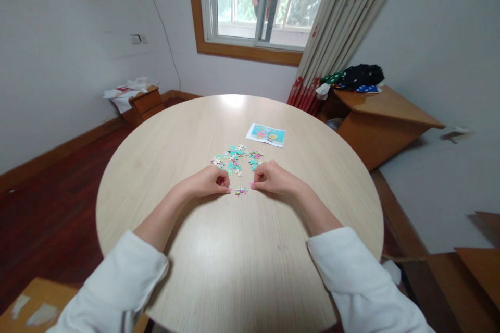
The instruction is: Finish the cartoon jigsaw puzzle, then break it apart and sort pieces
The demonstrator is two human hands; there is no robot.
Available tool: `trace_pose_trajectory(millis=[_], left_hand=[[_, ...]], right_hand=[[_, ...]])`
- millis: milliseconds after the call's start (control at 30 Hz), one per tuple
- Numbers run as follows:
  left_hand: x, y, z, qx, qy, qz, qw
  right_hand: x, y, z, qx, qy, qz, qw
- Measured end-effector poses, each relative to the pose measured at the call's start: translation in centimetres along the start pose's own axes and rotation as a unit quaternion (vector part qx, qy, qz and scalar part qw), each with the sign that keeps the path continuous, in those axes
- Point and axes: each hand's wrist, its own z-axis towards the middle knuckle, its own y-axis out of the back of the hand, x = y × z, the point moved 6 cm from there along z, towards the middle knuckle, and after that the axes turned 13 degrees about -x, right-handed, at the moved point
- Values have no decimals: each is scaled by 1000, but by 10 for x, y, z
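A small joined cluster of jigsaw puzzle pieces (240,191) lies on the pale round table (234,260), between my two hands. Just left of it, my left hand (214,181) is closed in a pinch near the tabletop; a speck of pink shows at its fingertips, too small to make out. On the other side, my right hand (271,177) pinches a pink puzzle piece (252,185) between thumb and forefinger. Beyond the hands is a loose heap of puzzle pieces (234,155), mostly turquoise, with some pale backs showing.
A printed picture sheet (266,135) with cartoon figures lies behind the heap, to the right. Past the table's right edge stands a wooden cabinet (390,106) with dark clothes (361,76) on top. A small wooden stand (147,103) with white cloth is at the far left.
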Motion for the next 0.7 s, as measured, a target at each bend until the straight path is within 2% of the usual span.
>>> trace_pose_trajectory(millis=[167,300,500,700], left_hand=[[-1,2,0,-16,-7,-3,1000],[0,3,-1,6,4,-17,1000],[2,3,-1,6,-3,-10,1000],[-6,-1,1,-16,-30,-3,999]], right_hand=[[-2,-4,0,-10,-22,25,999],[-5,-5,0,-12,-17,82,996],[-6,-8,-3,45,-18,109,993],[-2,-10,-3,47,-27,105,993]])
